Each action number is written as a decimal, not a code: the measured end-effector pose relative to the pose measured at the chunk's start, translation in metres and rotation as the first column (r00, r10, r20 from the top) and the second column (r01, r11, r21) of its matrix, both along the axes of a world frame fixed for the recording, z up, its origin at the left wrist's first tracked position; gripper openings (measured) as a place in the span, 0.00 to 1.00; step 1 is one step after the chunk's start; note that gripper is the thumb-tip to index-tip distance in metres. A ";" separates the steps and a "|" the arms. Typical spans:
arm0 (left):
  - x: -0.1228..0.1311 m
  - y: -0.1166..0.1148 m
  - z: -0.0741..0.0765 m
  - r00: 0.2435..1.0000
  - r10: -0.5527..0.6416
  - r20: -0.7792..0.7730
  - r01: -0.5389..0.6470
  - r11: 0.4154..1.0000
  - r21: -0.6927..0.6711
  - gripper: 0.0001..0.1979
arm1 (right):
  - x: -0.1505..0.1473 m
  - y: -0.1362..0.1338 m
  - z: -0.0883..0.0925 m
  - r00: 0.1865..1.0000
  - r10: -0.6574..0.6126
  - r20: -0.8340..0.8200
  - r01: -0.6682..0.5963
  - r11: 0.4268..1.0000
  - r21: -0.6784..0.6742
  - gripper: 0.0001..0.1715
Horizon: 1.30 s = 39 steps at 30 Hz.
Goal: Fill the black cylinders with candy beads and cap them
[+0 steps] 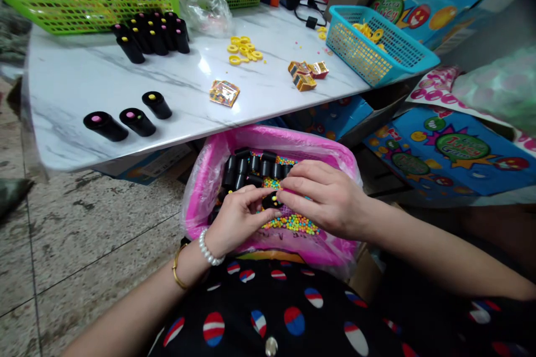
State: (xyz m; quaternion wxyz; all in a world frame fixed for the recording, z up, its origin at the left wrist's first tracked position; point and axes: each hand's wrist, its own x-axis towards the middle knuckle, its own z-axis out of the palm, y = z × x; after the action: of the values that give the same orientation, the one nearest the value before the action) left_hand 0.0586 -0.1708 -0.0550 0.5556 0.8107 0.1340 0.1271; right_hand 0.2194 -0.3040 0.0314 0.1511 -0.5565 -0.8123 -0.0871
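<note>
Over a pink basket point(348, 162) lined with clear plastic, my left hand point(234, 213) pinches a small black cylinder point(271, 202) between thumb and fingers. Small yellow balls show at the cylinder's end. My right hand point(329, 195) has its fingers bent together, their tips at that same end; whatever they may hold is hidden. Several black cylinders point(266, 168) lie in the basket's far left part. Tiny multicoloured candy balls point(295, 224) are spread beneath and around my hands.
On the marble-patterned table point(184, 86) stand black cylinders point(144, 39) topped with pink or yellow pieces. Near them are yellow rings point(245, 50), a candy packet point(225, 92) and small printed boxes point(305, 74). Green baskets point(96, 3) and a blue basket point(355, 50) line the back.
</note>
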 end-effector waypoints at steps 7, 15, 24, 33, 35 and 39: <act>-0.001 -0.001 -0.002 1.000 0.001 0.009 -0.002 1.000 0.014 0.17 | 0.003 -0.002 0.000 1.000 -0.003 -0.008 0.003 1.000 -0.023 0.11; -0.002 0.000 -0.004 0.996 -0.026 -0.081 0.030 0.998 0.047 0.16 | 0.012 -0.012 -0.036 0.959 -0.274 -0.070 0.237 0.914 -0.331 0.10; -0.017 0.008 0.009 1.000 0.007 -0.024 0.008 0.819 0.573 0.15 | 0.013 -0.006 -0.071 0.946 -0.325 0.000 0.265 0.768 -0.583 0.09; -0.015 0.004 0.038 0.961 -0.010 -0.277 0.268 0.285 0.920 0.15 | 0.010 0.000 -0.072 0.911 -0.365 0.193 0.412 0.779 -0.472 0.12; -0.020 0.010 0.038 0.972 0.071 -0.226 0.194 0.306 0.932 0.17 | 0.005 0.007 -0.075 0.930 -0.321 0.181 0.368 0.783 -0.501 0.13; -0.035 0.021 0.023 0.982 0.088 -0.165 0.098 0.511 0.854 0.17 | -0.014 0.019 -0.091 0.973 -0.175 0.153 0.232 0.756 -0.613 0.12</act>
State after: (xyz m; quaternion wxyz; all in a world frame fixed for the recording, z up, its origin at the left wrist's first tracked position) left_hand 0.0236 -0.1495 -0.0319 0.0672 0.9875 0.1030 0.0983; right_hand 0.2058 -0.2847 -0.0597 -0.0879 -0.6556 -0.7352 0.1481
